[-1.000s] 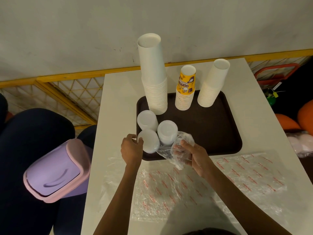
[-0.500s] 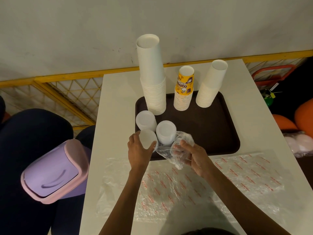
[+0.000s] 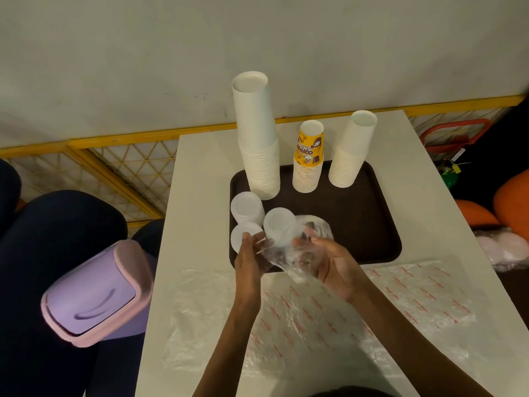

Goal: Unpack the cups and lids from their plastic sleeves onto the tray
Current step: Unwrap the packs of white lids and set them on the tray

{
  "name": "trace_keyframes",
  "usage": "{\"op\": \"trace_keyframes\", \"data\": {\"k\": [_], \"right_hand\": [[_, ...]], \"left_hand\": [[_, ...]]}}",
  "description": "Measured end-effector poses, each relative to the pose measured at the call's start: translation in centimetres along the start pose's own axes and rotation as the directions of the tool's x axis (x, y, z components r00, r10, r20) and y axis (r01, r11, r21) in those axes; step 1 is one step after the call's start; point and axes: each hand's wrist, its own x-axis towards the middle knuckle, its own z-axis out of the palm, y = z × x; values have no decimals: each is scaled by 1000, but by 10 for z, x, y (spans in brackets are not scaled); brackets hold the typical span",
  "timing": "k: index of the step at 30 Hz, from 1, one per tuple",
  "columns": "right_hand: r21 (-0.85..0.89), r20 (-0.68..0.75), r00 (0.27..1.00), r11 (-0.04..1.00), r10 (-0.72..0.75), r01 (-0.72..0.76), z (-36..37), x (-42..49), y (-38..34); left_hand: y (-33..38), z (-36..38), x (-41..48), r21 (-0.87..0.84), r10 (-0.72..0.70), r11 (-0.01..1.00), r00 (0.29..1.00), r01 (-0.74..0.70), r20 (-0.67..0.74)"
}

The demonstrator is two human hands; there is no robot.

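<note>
A dark brown tray (image 3: 357,224) on the white table carries a tall white cup stack (image 3: 257,138), a yellow printed cup stack (image 3: 309,159) and a shorter white cup stack (image 3: 352,153). Three white lid stacks stand at the tray's front left: one behind (image 3: 246,206), one in front (image 3: 242,234), one to the right (image 3: 279,224). My right hand (image 3: 332,262) grips a crumpled clear plastic sleeve (image 3: 297,253) beside the right lid stack. My left hand (image 3: 248,259) touches the sleeve's left edge with nearly straight fingers, just in front of the front lid stack.
Empty clear sleeves with red print (image 3: 315,316) lie flat across the near half of the table (image 3: 200,196). A purple and pink lidded bin (image 3: 94,293) stands off the table's left edge. A yellow mesh fence (image 3: 114,164) runs behind. Bagged white lids (image 3: 503,250) lie at the right.
My left hand let go of the front lid stack and moved right to the plastic sleeve. My right hand kept hold of the sleeve and lifted it a little.
</note>
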Motion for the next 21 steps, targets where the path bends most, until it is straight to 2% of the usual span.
{"op": "trace_keyframes", "data": {"k": [4,6,8,10,13,15,17,19,21], "right_hand": [[137,100,995,990,13,-26,-3,-5,1],[125,99,995,991,27,-39,-2,-8,2],[47,30,999,998,34,-35,1,-12,1],[-72,-51,999,997,16,-19,1,-16,-1],[-192,-104,991,980,-79,58,-1,-21,-6],[-218,-91,990,972,-109,87,1,-27,-9],[-319,-60,993,944,-107,82,8,-31,-8],[-470,-70,987,878,-144,95,16,-30,-4],[-536,-134,967,837,-214,111,19,-28,-1]], "left_hand": [[-3,6,-8,-70,-221,969,960,236,172],[-5,10,-9,-98,-262,952,939,289,221],[-3,14,-10,-93,-237,958,934,270,267],[2,16,-12,-83,-155,980,957,180,247],[7,15,-11,80,96,992,992,-103,84],[8,16,-12,174,255,950,966,-260,50],[10,21,-17,275,363,889,930,-366,64],[9,27,-25,360,425,829,900,-429,93],[10,30,-31,403,463,785,878,-470,122]]}}
